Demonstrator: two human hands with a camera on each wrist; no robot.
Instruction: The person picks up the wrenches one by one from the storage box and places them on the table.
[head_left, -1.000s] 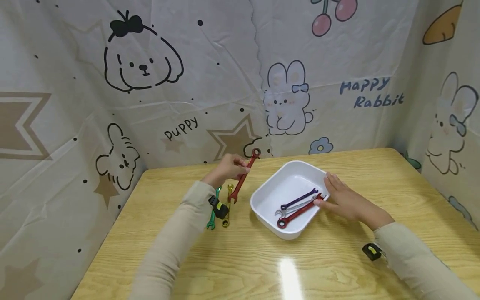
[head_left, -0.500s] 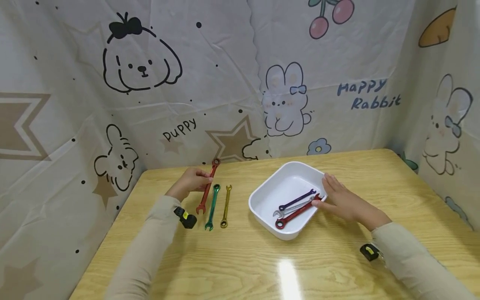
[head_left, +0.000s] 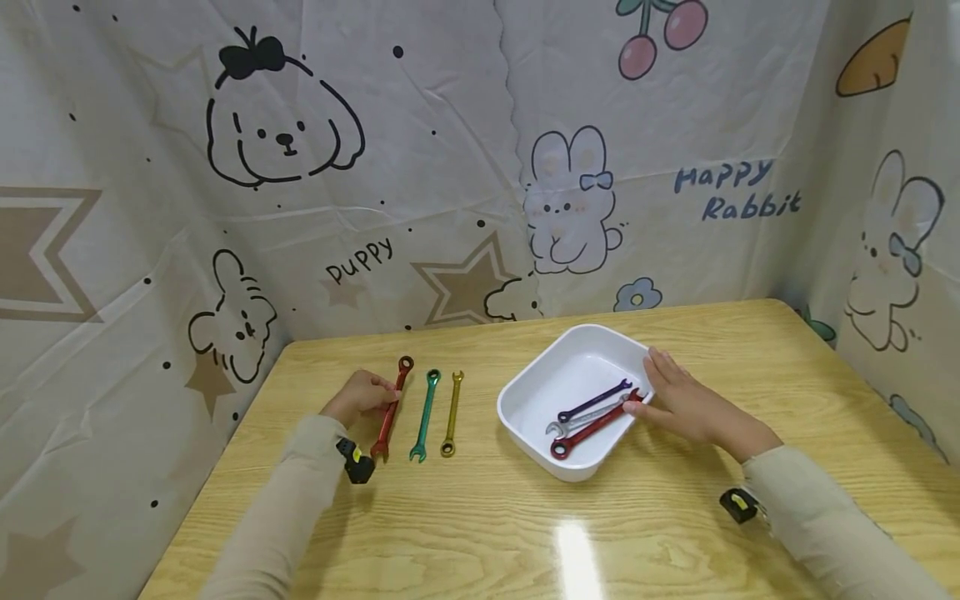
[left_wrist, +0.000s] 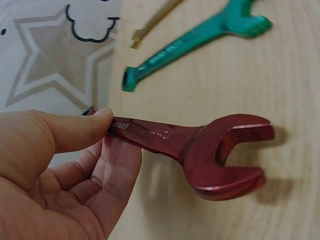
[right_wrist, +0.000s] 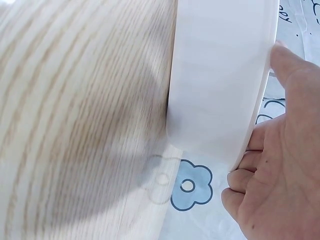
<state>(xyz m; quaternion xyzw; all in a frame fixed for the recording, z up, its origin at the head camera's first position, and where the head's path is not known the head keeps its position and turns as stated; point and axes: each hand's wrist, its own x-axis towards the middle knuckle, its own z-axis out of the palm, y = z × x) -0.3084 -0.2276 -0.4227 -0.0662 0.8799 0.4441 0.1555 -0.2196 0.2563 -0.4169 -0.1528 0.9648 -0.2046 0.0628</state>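
Note:
Between the thumb and fingers of my left hand (head_left: 362, 397) is a red combination wrench (head_left: 389, 414), its open end toward me. The left wrist view shows that open jaw close over the tabletop, with a shadow beneath. To its right lie a green wrench (head_left: 424, 418) and a yellow wrench (head_left: 453, 415), roughly parallel. My right hand (head_left: 693, 410) rests on the right rim of a white plastic tub (head_left: 547, 460), fingers extended along it and thumb at the edge. Inside the tub are a purple wrench (head_left: 596, 400), a silver wrench (head_left: 557, 429) and another red wrench (head_left: 592, 431).
The wooden table (head_left: 480, 533) ends at a printed cloth backdrop (head_left: 450, 167) behind and at both sides. Black wrist cameras are strapped to both sleeves. Light glares off the table's front.
My left hand has carried the red wrench left from beside the tub, past the yellow and green wrenches, then lowered it toward the table. My right hand stays at the tub rim.

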